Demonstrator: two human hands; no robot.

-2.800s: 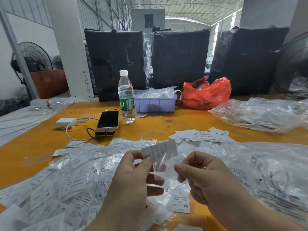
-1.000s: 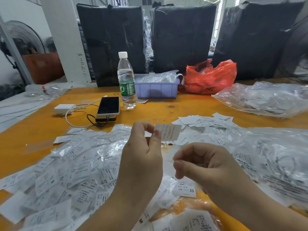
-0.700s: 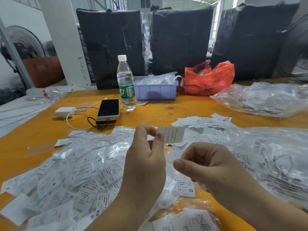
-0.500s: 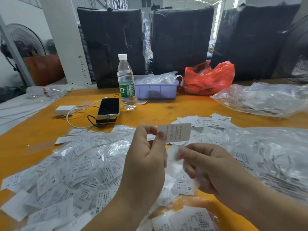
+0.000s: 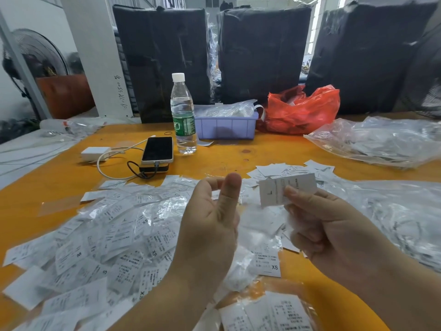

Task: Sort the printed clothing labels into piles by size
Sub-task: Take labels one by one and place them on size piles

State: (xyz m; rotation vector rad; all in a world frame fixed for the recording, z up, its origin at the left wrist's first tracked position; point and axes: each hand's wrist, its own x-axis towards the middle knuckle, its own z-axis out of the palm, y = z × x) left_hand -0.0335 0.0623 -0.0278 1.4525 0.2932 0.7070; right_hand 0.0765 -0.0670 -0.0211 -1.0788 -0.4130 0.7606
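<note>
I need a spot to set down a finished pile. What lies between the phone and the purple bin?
In the head view, the water bottle stands between the phone and the purple bin, its base on the orange table.

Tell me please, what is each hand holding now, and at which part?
The right hand pinches a white label marked L at its lower right edge, between thumb and fingers. The left hand holds nothing; its fingers are loosely curled.

Matt white printed paper labels (image 5: 114,237) in glossy clear plastic sleeves litter the smooth orange wooden surface (image 5: 274,149).
</note>
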